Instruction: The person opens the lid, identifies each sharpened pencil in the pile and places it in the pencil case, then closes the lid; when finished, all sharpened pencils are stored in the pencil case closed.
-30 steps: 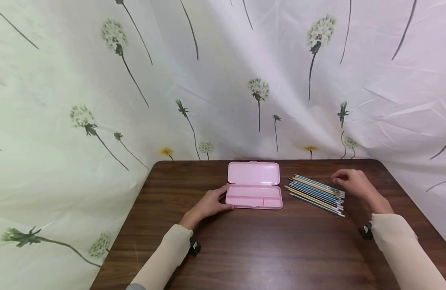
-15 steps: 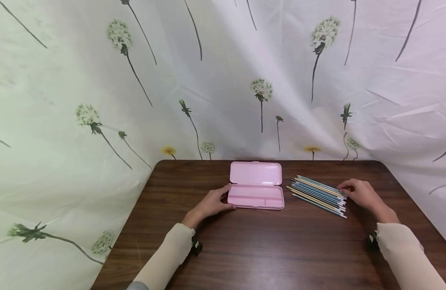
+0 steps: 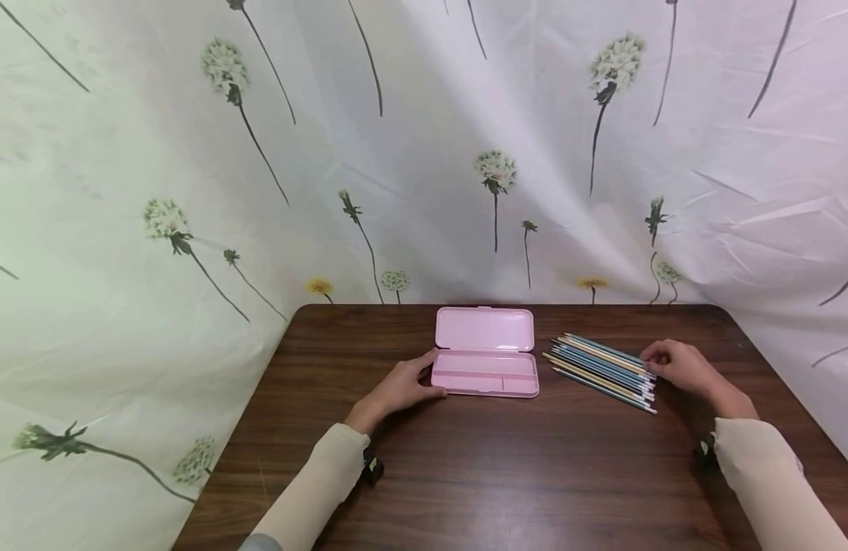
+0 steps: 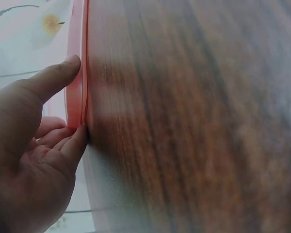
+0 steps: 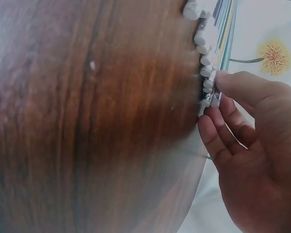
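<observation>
A pink pencil case (image 3: pixel 484 385) lies with its lid up on the brown table. My left hand (image 3: pixel 400 386) holds its left end; in the left wrist view the thumb (image 4: pixel 63 77) touches the near side and the fingers curl at the end. To the right of the case, several blue and yellow pencils (image 3: pixel 598 371) lie side by side, white erasers (image 5: pixel 205 36) toward the right. My right hand (image 3: pixel 684 367) pinches the eraser end of a pencil (image 5: pixel 216 99) at the far side of the row, thumb and fingertips meeting there. The fingertips partly hide that end.
The wooden table (image 3: pixel 493 474) has a straight back edge against a white curtain (image 3: pixel 424 191) printed with dandelions. Inside the pencil case, dividers make a long compartment and smaller ones. A small dark camera sits at each wrist.
My right hand has come down and slightly nearer, from above the pencils' right end onto an eraser end, and now pinches a pencil. My left hand has stayed on the pencil case.
</observation>
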A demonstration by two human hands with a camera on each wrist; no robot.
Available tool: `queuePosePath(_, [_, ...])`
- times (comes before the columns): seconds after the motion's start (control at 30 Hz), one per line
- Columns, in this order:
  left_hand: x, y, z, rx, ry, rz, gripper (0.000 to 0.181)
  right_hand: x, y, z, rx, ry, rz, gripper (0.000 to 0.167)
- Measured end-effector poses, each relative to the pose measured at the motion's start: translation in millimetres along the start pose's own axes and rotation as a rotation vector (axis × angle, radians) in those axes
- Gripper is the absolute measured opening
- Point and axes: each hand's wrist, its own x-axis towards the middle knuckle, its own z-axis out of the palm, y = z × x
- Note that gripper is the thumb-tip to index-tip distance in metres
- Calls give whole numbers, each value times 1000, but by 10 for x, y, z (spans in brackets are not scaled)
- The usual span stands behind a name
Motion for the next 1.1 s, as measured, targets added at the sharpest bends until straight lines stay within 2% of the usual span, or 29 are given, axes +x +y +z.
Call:
queuePosePath(0.17, [5, -5, 8, 9, 5, -3, 86, -1, 7, 21, 4, 26, -6, 10])
queuePosePath(0.33, [8, -13, 14, 11, -2, -5, 86, -28, -8, 28, -5, 51, 22, 16])
queuePosePath(0.43, [9, -14, 15, 3, -3, -6, 86, -34, -12, 28, -13, 78, 9, 19])
queuePosePath(0.67, [7, -12, 12, 3, -2, -7, 86, -58, -56, 24, 0, 263, -91, 11])
queuePosePath(0.8, [6, -11, 10, -2, -4, -7, 86, -64, -151, -20, 38, 334, -138, 11])
queuePosePath(1.1, [0, -10, 7, -8, -7, -12, 85, 8, -563, -170, 99, 353, -241, 16])
